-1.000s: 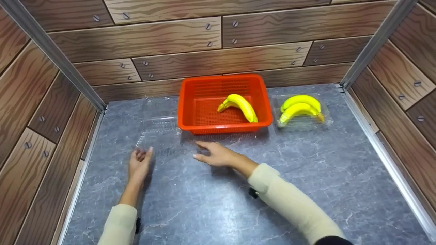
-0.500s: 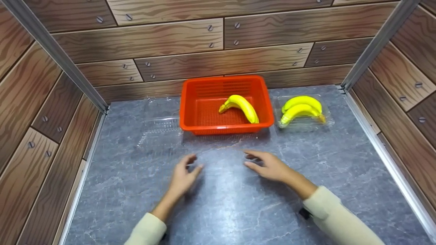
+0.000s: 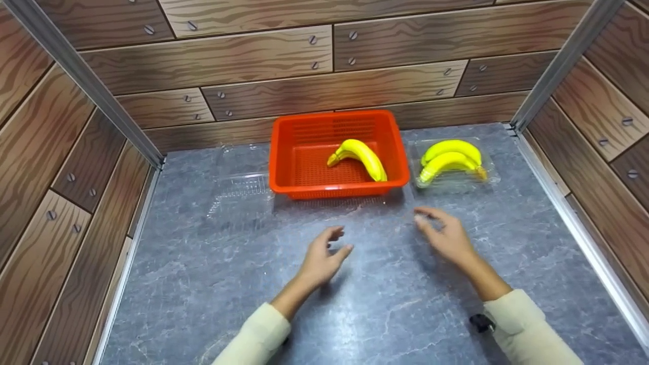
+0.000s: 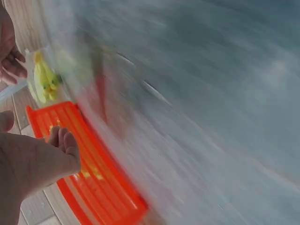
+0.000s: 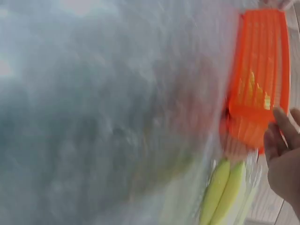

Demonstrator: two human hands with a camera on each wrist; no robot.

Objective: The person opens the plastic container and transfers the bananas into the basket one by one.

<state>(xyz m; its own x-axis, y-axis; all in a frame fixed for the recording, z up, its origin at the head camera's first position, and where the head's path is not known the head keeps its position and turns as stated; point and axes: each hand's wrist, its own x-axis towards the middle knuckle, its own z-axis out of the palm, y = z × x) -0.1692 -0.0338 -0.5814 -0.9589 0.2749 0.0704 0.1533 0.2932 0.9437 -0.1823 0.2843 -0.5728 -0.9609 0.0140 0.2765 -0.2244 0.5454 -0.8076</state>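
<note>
An orange-red plastic basket (image 3: 338, 188) stands at the back of the table with yellow bananas (image 3: 361, 156) inside. To its right is a clear plastic container (image 3: 491, 178) holding more yellow bananas (image 3: 450, 161). My right hand (image 3: 448, 235) hovers in front of that container with its fingers loosely bent and nothing in them. In front of the basket, my left hand (image 3: 323, 259) is also free of any object, its thumb and fingers apart. A second clear plastic container (image 3: 241, 187), see-through and lying open, sits left of the basket.
The grey marbled tabletop (image 3: 203, 294) is bounded by wood-patterned panels (image 3: 274, 61) at the back and sides. Metal rails (image 3: 583, 243) run along the side edges.
Both hands have moved to the right, away from the clear container on the left. My right hand has come nearer to the container with bananas. The basket and containers stay in place.
</note>
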